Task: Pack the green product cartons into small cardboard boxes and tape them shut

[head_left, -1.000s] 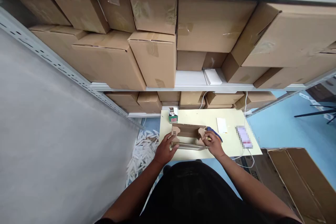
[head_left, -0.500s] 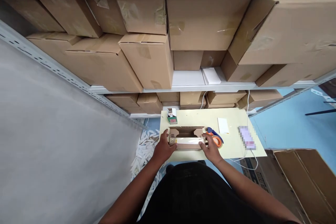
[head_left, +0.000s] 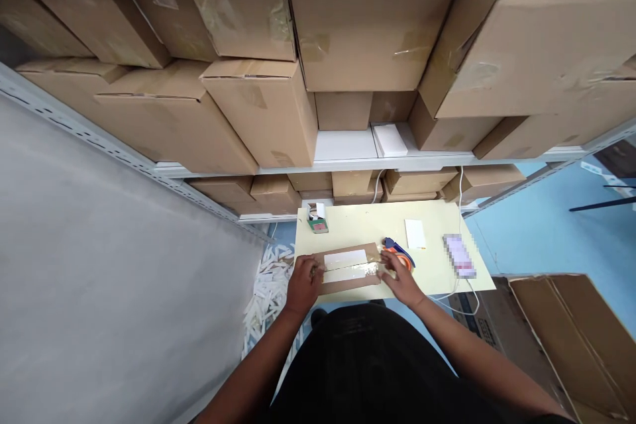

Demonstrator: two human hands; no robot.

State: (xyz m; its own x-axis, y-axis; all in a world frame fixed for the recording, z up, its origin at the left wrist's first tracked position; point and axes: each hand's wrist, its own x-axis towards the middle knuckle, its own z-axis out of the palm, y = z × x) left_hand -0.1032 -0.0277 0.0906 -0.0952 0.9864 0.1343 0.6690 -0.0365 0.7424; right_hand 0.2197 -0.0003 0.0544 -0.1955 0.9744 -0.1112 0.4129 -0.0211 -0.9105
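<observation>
A small cardboard box lies near the front edge of the cream table, its long top flaps folded shut. Two white strips and shiny clear tape show on its top, one on each side of the seam. My left hand grips the box's left end with curled fingers. At the opposite end, my right hand holds the box between thumb and fingers. Just beyond that hand are an orange tape roll and a dark blue tool, probably a tape dispenser, partly overlapping.
On the cream table are a small green open box, a white card and a blurred phone with a cable. Shelves of cardboard boxes rise behind. White scraps cover the floor at left; flattened cardboard lies right.
The box stood open with its inside showing; now its top flaps are closed flat. Both hands remain at its ends, the left with fingers more curled. The view has shifted slightly.
</observation>
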